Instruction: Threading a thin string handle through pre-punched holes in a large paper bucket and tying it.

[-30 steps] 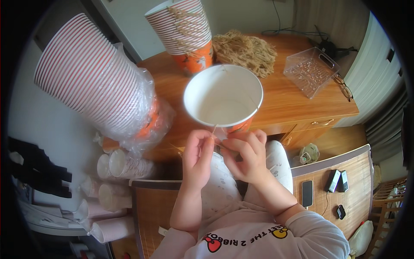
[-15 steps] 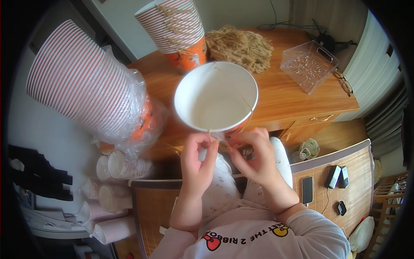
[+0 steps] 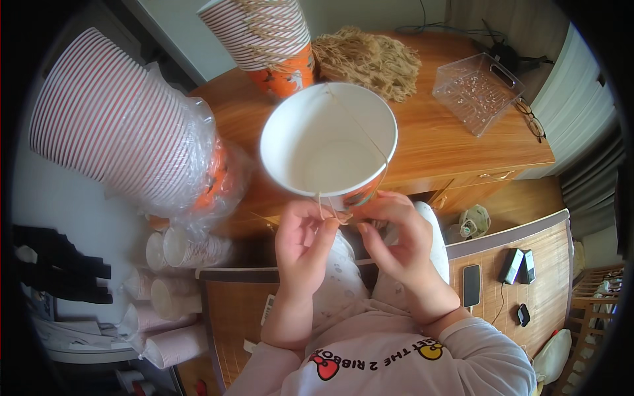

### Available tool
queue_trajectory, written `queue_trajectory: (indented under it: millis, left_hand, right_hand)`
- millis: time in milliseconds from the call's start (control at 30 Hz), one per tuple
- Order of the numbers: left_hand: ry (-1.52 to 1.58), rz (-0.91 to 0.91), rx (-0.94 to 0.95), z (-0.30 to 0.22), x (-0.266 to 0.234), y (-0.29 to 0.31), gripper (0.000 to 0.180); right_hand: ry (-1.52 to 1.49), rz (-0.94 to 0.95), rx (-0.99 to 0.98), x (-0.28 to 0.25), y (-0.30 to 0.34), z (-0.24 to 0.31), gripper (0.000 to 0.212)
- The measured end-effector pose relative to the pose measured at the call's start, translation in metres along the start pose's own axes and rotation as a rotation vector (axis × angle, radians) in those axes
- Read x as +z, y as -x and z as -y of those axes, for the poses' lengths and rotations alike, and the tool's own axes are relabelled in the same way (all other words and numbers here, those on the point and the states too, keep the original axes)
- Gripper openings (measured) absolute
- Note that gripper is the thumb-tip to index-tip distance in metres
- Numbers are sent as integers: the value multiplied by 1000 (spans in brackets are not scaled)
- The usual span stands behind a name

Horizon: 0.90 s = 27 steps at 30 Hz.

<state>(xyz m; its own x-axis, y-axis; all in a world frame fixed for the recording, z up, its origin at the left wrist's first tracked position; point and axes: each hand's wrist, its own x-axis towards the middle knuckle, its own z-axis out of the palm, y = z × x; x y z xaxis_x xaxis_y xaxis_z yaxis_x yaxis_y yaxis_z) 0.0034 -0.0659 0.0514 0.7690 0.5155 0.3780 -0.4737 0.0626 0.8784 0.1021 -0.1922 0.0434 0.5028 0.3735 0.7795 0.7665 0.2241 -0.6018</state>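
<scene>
A large paper bucket (image 3: 317,142), white inside with an orange printed outside, is tilted toward me at the desk's front edge. A thin tan string (image 3: 358,122) runs from its far rim across the opening and over the right rim. Just below the near rim, my left hand (image 3: 305,241) pinches the string, which forms a small loop there. Close beside it, my right hand (image 3: 395,231) has its fingers curled at the same string, thumb apart from the index finger. What lies behind its fingertips is partly hidden.
On the wooden desk (image 3: 456,148) stand a bucket stack (image 3: 264,39) draped with strings, a heap of tan string (image 3: 370,63) and a clear tray (image 3: 479,92) of small pieces. Eyeglasses (image 3: 530,120) lie beside it. A tall plastic-wrapped bucket stack (image 3: 119,125) leans at left.
The string between my fingers now shows as a wider loop below the rim. My hands have stayed almost in place, and the view has shifted slightly.
</scene>
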Motion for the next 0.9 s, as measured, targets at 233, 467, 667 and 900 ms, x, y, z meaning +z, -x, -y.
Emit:
queue_trajectory:
  millis: [233, 467, 667, 900]
  left_hand:
    - [-103, -14, 4, -1, -5, 3, 16]
    - [-78, 27, 58, 4, -8, 2, 20]
    - [-139, 78, 135, 11, -15, 5, 21]
    - [-7, 14, 50, 4, -7, 6, 15]
  right_hand:
    - [-185, -57, 51, 6, -10, 3, 34]
    - [-205, -46, 31, 11, -10, -2, 31]
    - [-370, -61, 164, 16, -4, 2, 30]
    - [-171, -18, -31, 13, -8, -2, 33]
